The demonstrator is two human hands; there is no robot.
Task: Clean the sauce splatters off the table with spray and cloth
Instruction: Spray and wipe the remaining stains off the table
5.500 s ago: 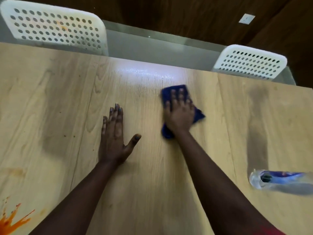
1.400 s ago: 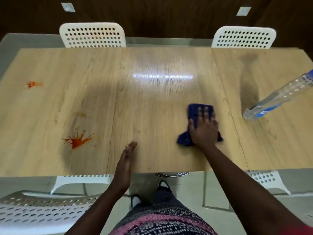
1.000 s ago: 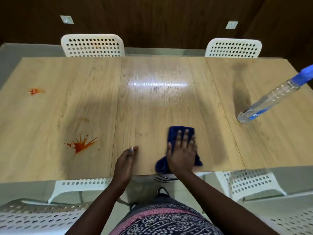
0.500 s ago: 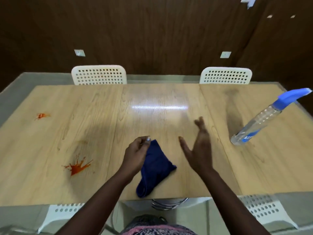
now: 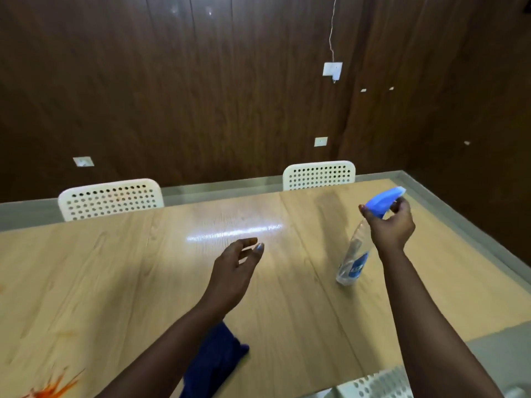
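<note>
My right hand (image 5: 390, 225) grips the blue trigger head of the clear spray bottle (image 5: 352, 261), which stands tilted on the wooden table (image 5: 143, 282) at the right. Over the table's middle my left hand (image 5: 234, 271) hovers with relaxed fingers, holding nothing. The dark blue cloth (image 5: 215, 363) lies crumpled near the front edge, partly under my left forearm. An orange sauce splatter (image 5: 54, 387) shows at the bottom left corner.
Two white perforated chairs (image 5: 110, 198) (image 5: 319, 175) stand behind the table's far edge against a dark wood wall. Another white chair (image 5: 376, 383) pokes out under the front right edge. A bright light reflection lies on the table's middle.
My left hand let go of the cloth, which now lies on the table. My right hand reached right and took hold of the spray bottle's head. The view tilted upward.
</note>
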